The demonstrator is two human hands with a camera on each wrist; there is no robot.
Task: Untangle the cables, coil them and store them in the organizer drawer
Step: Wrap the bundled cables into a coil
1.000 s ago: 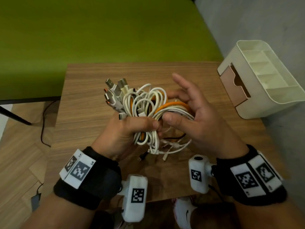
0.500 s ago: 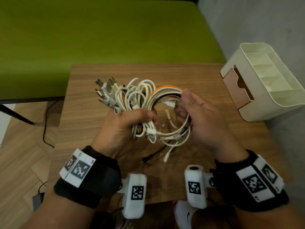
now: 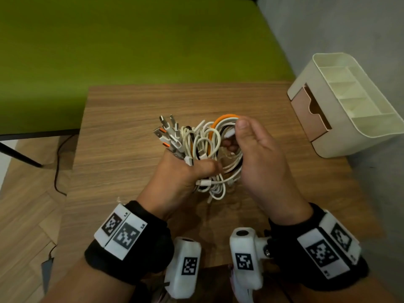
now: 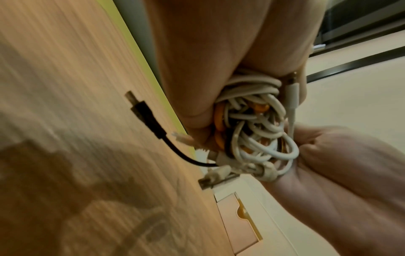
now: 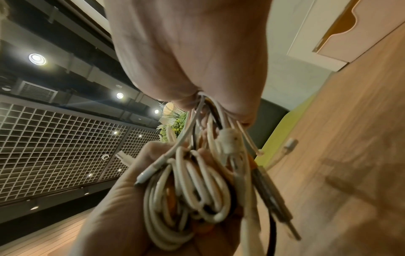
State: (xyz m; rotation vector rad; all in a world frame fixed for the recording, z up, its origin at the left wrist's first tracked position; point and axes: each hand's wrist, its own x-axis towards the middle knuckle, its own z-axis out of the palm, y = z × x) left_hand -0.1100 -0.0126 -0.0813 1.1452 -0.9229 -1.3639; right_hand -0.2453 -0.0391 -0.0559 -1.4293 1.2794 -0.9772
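We are holding the tangled bundle of cables (image 3: 203, 149) above the middle of the wooden desk (image 3: 122, 127), our left hand (image 3: 181, 178) curling its fingers tightly around the bundle's lower part while the plugs (image 3: 168, 132) are fanning out toward 10 o'clock. Our right hand (image 3: 260, 162), at the bundle's 3 o'clock side, is pinching the white and orange loops with thumb and curled fingers. The cream organizer (image 3: 358, 119) is sitting at the desk's 2 o'clock corner, its pink drawer (image 3: 306, 114) facing us.
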